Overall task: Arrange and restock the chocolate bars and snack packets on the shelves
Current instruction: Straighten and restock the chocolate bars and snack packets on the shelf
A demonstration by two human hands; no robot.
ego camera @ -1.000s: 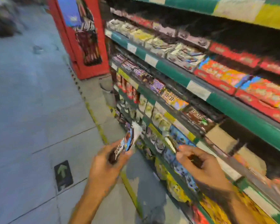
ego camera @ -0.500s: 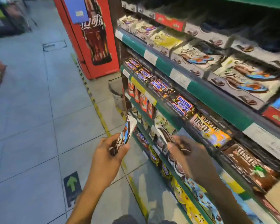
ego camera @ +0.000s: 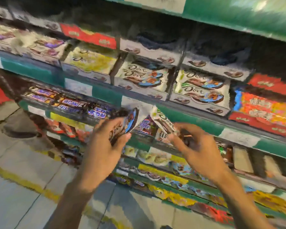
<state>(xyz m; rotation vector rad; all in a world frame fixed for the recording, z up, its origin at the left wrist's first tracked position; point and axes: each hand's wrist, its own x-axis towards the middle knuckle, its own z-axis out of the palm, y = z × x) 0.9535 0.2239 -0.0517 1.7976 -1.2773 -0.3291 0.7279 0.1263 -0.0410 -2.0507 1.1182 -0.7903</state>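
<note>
At centre, left hand (ego camera: 104,146) grips Dove bar (ego camera: 122,128); right hand (ego camera: 196,149) pinches another bar (ego camera: 163,123). Match each to the Dove trays (ego camera: 142,78) at 12 o'clock.

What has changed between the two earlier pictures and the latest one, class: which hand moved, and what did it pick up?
The right hand came up from the lower shelf and now pinches a white Dove packet. Both hands have risen to the Snickers shelf. The left hand still grips its dark Dove bar. The shelf stock looks unchanged, though blurred.
</note>
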